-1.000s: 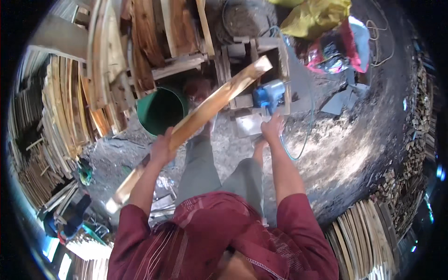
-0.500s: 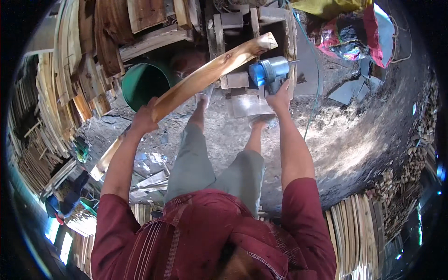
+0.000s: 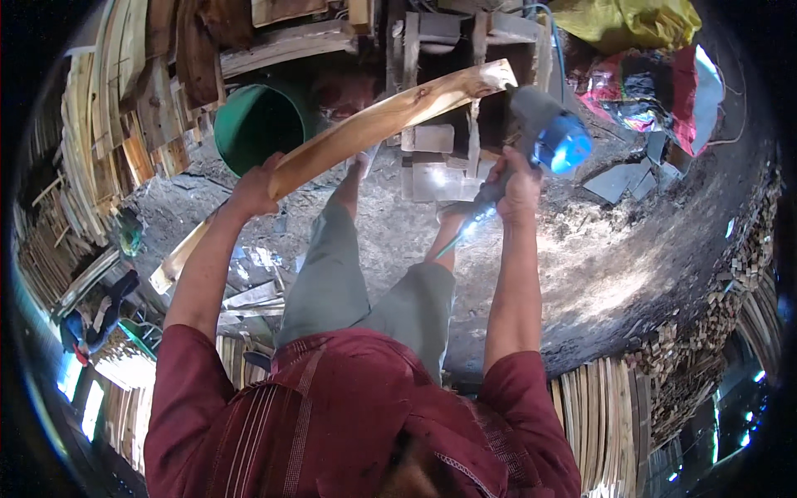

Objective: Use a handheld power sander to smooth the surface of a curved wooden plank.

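Note:
My left hand (image 3: 253, 189) is closed round the lower part of a long wooden plank (image 3: 374, 126), holding it slantwise above the ground. The plank's far end rests at or above the wooden frame; contact there is unclear. Its lower end (image 3: 178, 259) shows beyond my left forearm. In my right hand (image 3: 520, 184) is a blue-and-grey power drill (image 3: 544, 124), gripped by its handle, blurred by motion. The drill's dark front end is close to the plank's far end; whether they touch I cannot tell. A cord (image 3: 457, 241) trails from the handle.
A green bucket (image 3: 259, 129) lies open beside the plank. Rough wooden frame pieces (image 3: 436, 178) stand ahead of my feet. Stacked boards (image 3: 116, 100) fill the left side. Sacks (image 3: 631, 87) and broken flat pieces (image 3: 623, 178) lie at right. Another person (image 3: 100, 319) is at far left.
The drill has turned round: its blue end now points right and towards me, and its front end towards the plank. My left hand keeps its hold on the plank.

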The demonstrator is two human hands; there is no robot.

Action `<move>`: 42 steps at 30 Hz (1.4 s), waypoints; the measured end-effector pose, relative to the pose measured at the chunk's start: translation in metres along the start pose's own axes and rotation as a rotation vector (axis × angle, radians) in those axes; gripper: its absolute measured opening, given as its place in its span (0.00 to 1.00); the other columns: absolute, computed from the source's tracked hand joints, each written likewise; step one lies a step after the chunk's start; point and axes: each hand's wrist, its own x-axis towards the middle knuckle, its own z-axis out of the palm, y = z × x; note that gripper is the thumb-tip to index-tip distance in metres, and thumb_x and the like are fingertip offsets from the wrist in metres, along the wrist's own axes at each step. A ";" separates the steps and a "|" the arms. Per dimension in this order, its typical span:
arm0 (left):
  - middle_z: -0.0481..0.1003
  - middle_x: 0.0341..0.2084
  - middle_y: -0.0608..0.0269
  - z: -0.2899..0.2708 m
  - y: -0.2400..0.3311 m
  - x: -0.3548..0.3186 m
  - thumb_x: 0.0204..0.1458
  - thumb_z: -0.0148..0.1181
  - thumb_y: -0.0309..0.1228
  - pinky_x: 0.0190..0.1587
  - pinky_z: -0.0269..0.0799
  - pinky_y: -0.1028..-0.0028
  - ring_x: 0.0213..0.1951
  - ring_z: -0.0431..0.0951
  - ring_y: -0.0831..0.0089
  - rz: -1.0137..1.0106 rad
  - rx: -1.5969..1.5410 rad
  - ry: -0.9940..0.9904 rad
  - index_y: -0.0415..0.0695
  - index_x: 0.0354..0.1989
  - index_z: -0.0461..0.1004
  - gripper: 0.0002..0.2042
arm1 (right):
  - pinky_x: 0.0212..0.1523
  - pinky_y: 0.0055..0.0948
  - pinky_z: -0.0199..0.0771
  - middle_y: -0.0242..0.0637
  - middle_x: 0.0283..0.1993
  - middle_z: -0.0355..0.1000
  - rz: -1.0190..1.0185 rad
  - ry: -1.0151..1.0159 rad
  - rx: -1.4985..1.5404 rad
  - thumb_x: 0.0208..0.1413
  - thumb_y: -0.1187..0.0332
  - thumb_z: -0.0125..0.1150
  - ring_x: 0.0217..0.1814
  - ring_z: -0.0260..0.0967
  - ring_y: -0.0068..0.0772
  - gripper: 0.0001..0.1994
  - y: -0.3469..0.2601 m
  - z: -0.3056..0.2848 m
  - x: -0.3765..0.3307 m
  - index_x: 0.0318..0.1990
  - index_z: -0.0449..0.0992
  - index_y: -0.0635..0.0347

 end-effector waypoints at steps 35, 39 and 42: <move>0.73 0.41 0.41 0.003 -0.016 0.012 0.24 0.73 0.28 0.49 0.71 0.56 0.45 0.74 0.44 0.035 -0.007 -0.003 0.52 0.65 0.50 0.52 | 0.18 0.34 0.65 0.37 0.17 0.63 0.018 -0.129 0.131 0.46 0.71 0.58 0.14 0.61 0.33 0.05 0.005 -0.002 0.052 0.24 0.69 0.62; 0.73 0.41 0.41 0.004 -0.022 0.012 0.26 0.72 0.28 0.49 0.71 0.56 0.45 0.74 0.44 0.014 0.023 0.026 0.53 0.66 0.50 0.51 | 0.18 0.35 0.65 0.36 0.16 0.62 0.235 -0.173 0.129 0.46 0.71 0.57 0.14 0.60 0.32 0.04 -0.024 0.008 0.054 0.26 0.69 0.59; 0.73 0.40 0.41 0.001 -0.011 0.013 0.27 0.71 0.28 0.49 0.71 0.56 0.46 0.74 0.45 -0.046 0.066 0.029 0.53 0.66 0.51 0.50 | 0.19 0.37 0.64 0.33 0.17 0.61 0.241 -0.163 0.009 0.46 0.69 0.57 0.14 0.59 0.31 0.05 -0.054 0.004 0.066 0.26 0.68 0.56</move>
